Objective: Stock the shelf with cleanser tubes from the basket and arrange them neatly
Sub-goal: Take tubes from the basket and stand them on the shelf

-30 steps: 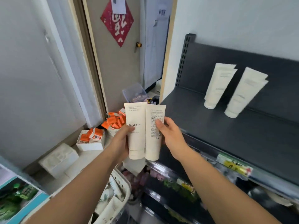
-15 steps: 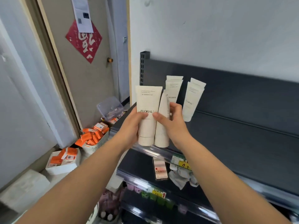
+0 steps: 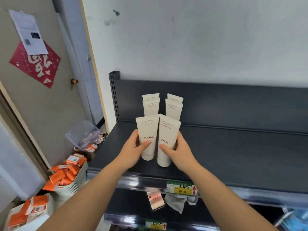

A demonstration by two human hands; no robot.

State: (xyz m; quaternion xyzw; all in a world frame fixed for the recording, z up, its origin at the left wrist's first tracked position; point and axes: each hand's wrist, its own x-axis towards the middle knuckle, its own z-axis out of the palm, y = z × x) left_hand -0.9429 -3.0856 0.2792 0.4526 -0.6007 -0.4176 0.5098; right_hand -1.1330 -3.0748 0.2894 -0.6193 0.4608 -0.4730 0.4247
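Left hand: fingers curled round left tube, thumb on its front.
Right hand: fingers curled round right tube.
Held tubes: upright, caps down, side by side at shelf front, touching it or just above.
Done: four back tubes standing in two columns.
Left: let go, square up, probably more rows; basket not in view.

The rear cleanser tubes stand partly hidden behind the two front tubes, whose small print is too fine to read, and a blurred blue item is cut off at the lower right.
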